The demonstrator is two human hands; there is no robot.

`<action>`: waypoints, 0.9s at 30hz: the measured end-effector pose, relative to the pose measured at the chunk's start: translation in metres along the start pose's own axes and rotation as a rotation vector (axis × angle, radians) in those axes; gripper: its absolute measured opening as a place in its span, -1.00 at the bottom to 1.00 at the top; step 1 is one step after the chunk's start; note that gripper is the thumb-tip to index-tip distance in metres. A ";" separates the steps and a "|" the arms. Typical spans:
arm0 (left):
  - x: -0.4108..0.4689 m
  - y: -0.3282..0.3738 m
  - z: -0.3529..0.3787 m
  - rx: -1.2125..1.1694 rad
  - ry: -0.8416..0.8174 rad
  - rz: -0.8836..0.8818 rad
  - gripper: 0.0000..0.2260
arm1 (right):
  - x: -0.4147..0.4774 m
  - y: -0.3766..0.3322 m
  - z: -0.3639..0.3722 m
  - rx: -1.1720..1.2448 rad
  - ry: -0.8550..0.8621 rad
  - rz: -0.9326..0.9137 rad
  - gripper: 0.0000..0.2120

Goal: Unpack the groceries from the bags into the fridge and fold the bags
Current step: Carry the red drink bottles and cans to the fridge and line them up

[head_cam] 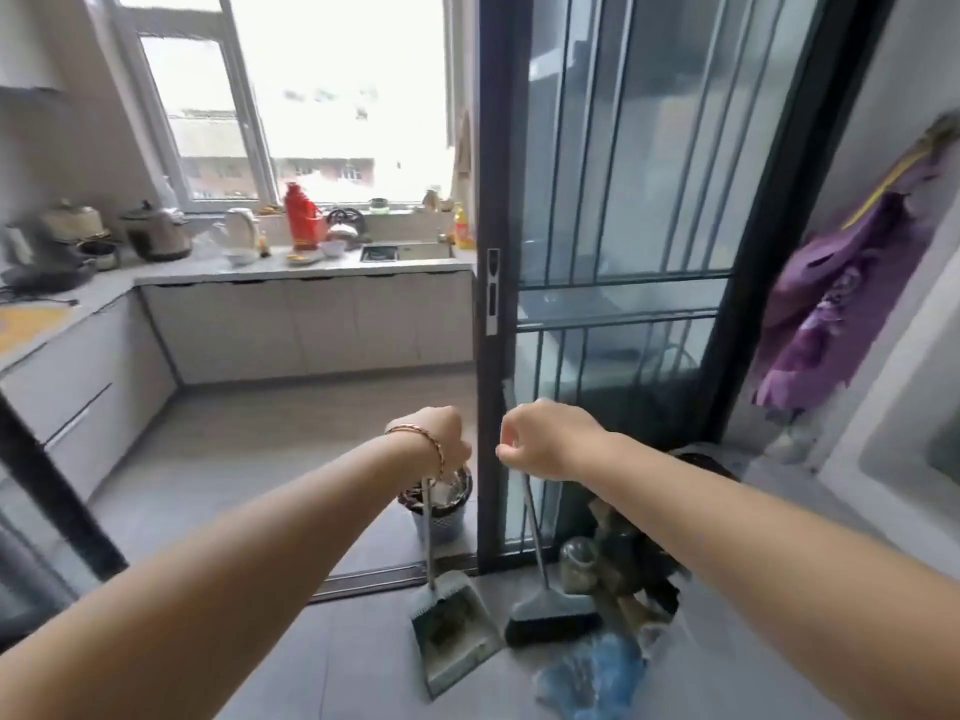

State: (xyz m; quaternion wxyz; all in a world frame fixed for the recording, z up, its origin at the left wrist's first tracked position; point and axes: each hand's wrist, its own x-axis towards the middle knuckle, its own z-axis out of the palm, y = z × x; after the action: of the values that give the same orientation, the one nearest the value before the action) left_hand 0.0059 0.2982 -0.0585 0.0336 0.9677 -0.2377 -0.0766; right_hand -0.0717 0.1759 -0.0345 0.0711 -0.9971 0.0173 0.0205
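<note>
At the far left a bench (208, 272) is seen under a window, and on it a rice cooker (156, 232), a pale kettle (241, 228) and a red flask (300, 215) are lined up, with a sink (415, 251) set into its right end. Nearer the middle, the left hand (441, 439), ringed at the wrist by a bracelet (421, 433), is clenched downward over the top of the thin upright handle of a dustpan (452, 631), whose tray is rested on the floor (260, 459). A small lined bin (447, 517) is placed just behind that handle, against the dark frame of a sliding glass door (491, 252). To the right of the frame, the right hand (545, 439) is curled round the top of the handle of a broom (553, 621), the bristles being set on the floor beside the dustpan. The task's thing in view, a crumpled blue bag (592, 672), is laid on the floor just in front of the broom head. A glass jar (579, 561) is stood behind the broom, next to a dark heap that cannot be made out. At the far right a purple cloth (841, 304) is hung on the wall.
</note>
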 end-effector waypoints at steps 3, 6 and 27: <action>-0.053 -0.101 0.000 -0.100 0.056 -0.205 -0.79 | 0.022 -0.100 0.021 0.009 -0.014 -0.175 -0.76; -0.113 -0.198 0.004 -0.161 0.109 -0.377 -0.82 | 0.034 -0.205 0.037 -0.044 -0.034 -0.336 -0.74; -0.578 -0.691 0.046 -0.179 0.235 -1.433 -0.78 | -0.033 -0.897 0.190 0.020 -0.311 -1.147 -0.73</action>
State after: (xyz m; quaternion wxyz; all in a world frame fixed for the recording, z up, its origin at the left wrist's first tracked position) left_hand -0.1935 1.1775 -0.0973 0.0794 0.8812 0.4661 0.0054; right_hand -0.0787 1.0915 -0.0940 0.0820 -0.8318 -0.5347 0.1243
